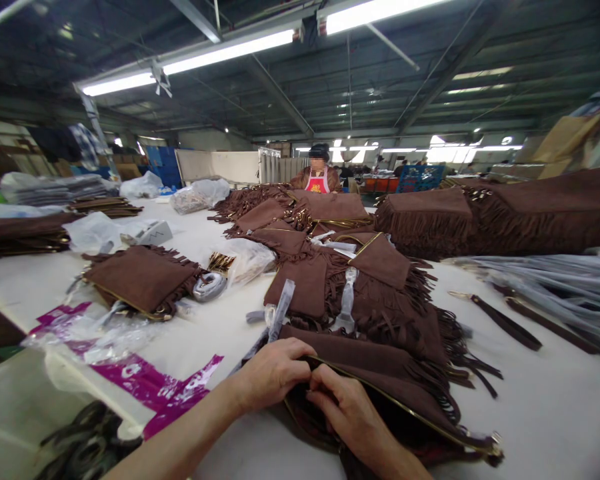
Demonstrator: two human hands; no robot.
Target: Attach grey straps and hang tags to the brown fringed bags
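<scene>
A brown fringed bag [367,357] with a gold zipper lies on the near part of the table, its mouth open toward me. My left hand [275,372] pinches the bag's upper edge near the left end of the zipper. Close beside it, my right hand [347,407] has thumb and forefinger pressed together at the opening; any small piece between these fingertips is hidden. A strap wrapped in clear plastic [281,310] stands up behind my left hand. More brown fringed bags [300,287] lie just beyond, with another plastic-wrapped strap [347,300] on top.
Stacks of fringed bags [425,207] line the back right of the white table [545,400]. Wrist straps [505,323] and plastic-wrapped strips lie at right. Another bag [143,277], plastic sheets and purple tape [140,383] are at left. A person in a red apron [317,181] is across the table.
</scene>
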